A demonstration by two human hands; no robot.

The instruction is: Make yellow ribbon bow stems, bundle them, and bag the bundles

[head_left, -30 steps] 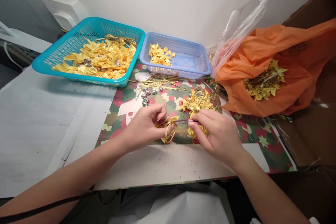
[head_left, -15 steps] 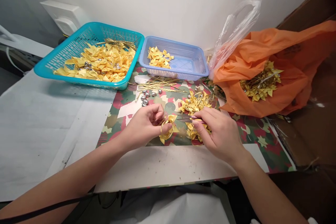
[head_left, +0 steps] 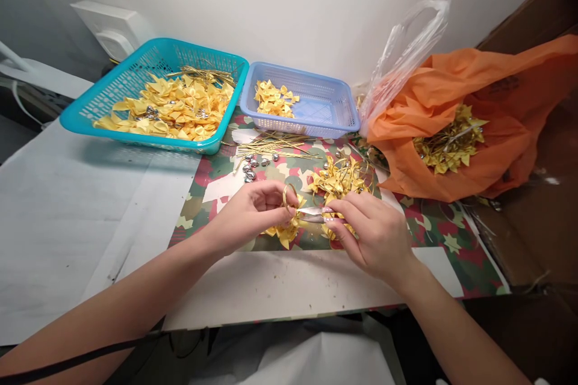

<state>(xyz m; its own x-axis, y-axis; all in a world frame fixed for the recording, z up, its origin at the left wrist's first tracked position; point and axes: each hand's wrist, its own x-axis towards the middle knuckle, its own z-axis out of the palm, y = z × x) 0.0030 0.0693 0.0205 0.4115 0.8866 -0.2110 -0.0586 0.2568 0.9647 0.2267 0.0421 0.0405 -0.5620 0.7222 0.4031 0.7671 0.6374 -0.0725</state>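
Observation:
My left hand (head_left: 258,209) is closed around a yellow ribbon flower (head_left: 289,233) with a gold wire ring (head_left: 286,197) looped at its fingertips. Facing it, my right hand (head_left: 372,230) grips thread snips (head_left: 312,212), two pointed metal blades whose tips reach the wire beside my left thumb. The exact contact at the tips is too small to make out. Behind and under my right hand lies a heap of yellow flowers with wire rings (head_left: 341,177) on the patterned sheet (head_left: 203,198). Silver bells (head_left: 250,175) and gold wires (head_left: 271,145) lie beyond my left hand.
A teal basket (head_left: 139,139) of yellow flowers, bells and wires stands at the back left. Next to it, a blue basket (head_left: 323,130) holds more yellow flowers. An orange bag (head_left: 510,132) with finished-looking flowers sits right. White boards (head_left: 280,289) line the front edge.
My left hand has turned the flower, so the wire ring now stands above the fingertips. The snips have moved slightly left, their tips now at the wire.

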